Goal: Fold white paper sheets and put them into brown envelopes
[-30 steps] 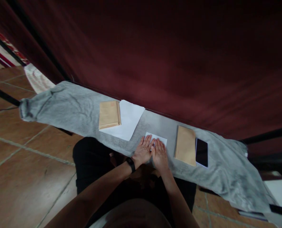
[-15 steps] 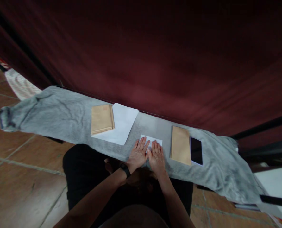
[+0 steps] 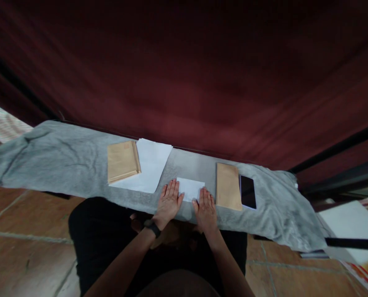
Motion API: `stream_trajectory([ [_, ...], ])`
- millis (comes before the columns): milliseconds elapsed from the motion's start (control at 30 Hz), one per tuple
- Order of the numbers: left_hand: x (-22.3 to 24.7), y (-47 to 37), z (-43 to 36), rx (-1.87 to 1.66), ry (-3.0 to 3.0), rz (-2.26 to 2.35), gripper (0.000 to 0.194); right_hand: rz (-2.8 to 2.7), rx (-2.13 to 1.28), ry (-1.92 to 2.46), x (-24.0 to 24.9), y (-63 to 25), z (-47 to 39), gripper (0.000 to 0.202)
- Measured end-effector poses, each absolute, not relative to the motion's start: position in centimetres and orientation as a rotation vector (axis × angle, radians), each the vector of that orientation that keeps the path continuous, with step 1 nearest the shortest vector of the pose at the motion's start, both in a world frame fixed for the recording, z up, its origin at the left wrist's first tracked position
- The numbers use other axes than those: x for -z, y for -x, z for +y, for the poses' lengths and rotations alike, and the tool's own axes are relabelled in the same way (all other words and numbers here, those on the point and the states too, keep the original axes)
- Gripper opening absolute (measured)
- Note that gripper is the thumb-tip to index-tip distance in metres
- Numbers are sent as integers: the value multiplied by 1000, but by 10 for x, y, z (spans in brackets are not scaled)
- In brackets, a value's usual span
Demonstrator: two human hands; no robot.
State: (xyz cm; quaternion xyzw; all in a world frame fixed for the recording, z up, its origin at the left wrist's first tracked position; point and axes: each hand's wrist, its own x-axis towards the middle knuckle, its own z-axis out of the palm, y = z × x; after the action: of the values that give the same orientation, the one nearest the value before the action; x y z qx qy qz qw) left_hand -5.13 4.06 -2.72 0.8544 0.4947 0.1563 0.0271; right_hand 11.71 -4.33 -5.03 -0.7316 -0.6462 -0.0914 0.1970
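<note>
Clock reference: dial centred on the small white paper rectangle [image 3: 190, 189], 12 toward the curtain.
Left hand [image 3: 169, 202]: at 8 o'clock; palm down, fingers extended, thumb over the paper's left edge; clamped on nothing.
Right hand [image 3: 206, 210]: at 5 o'clock; palm down, fingers extended along the paper's right edge, thumb at its near edge; clamped on nothing, apart from the left hand.
Paper: lying flat between the hands; number of layers cannot be told.
Wrist: black band [image 3: 152, 227] on the left.
Single-side envelope: flat brown paper envelope [image 3: 229, 186] at 3 o'clock.
Phone: dark-screened rectangular phone [image 3: 248, 192], farther out at 3, just beside that envelope.
Sheets: large white paper sheets [image 3: 154, 163] at 10 o'clock.
Stack: brown paper envelopes [image 3: 122, 161], between 9 and 10, partly on the sheets.
Surface: grey fabric cover [image 3: 193, 163] beneath everything listed.
Backdrop: dark red cloth curtain [image 3: 184, 82] at 12.
</note>
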Motion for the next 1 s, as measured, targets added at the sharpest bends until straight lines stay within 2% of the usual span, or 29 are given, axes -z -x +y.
stream_trajectory([
  [233, 29, 56, 43, -493, -2581, 1604, 58, -1760, 267, 2059, 53, -116, -50, 63],
  [467, 11, 45, 52, -587, -2300, 1687, 44, -1723, 293, 2078, 51, -113, -49, 62],
  [733, -4, 44, 76, -580, -1855, 1632, 52, -1740, 365, 2022, 50, -115, -50, 61],
  [900, -11, 56, 67, -716, -1292, 1372, 67, -1863, 206, 1900, 42, -125, -56, 63],
  [1000, -19, 65, 65, -696, -1030, 1266, 55, -1769, 23, 1777, 31, -131, -55, 46],
])
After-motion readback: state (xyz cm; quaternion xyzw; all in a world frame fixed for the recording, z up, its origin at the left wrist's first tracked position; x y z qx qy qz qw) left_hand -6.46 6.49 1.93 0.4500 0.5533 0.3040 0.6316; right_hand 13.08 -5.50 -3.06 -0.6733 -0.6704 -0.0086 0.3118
